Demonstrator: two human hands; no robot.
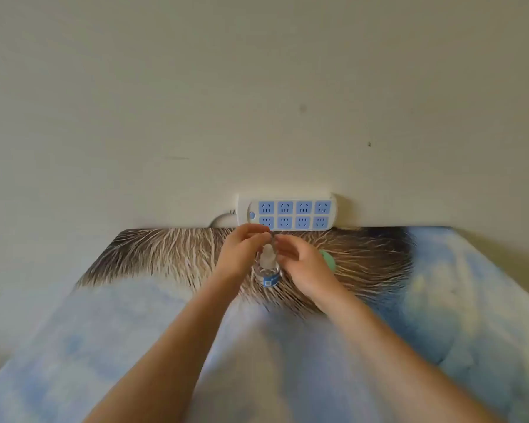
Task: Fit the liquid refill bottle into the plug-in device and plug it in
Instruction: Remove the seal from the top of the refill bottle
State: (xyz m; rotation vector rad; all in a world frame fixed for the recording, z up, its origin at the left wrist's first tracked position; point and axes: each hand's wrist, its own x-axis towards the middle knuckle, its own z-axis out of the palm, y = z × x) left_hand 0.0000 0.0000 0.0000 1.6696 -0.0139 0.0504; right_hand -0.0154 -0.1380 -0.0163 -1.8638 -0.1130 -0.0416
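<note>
I am holding the refill bottle point(267, 271) upright between both hands: left hand point(242, 254) pinching near its cap, right hand point(306, 267) curled loosely beside it.

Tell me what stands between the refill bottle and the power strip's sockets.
Nothing solid lies on the table between the refill bottle and the power strip; only the left hand and right hand, fingertips meeting above the bottle's top, cross that line. All eight sockets look free.

**Body check: head cam**

I see two bare forearms entering from 6 o'clock. Left hand point(242, 254) and right hand point(306, 270): no sleeves, gloves, rings, watch or bands visible. Nails short, unpainted as far as blur allows.
</note>
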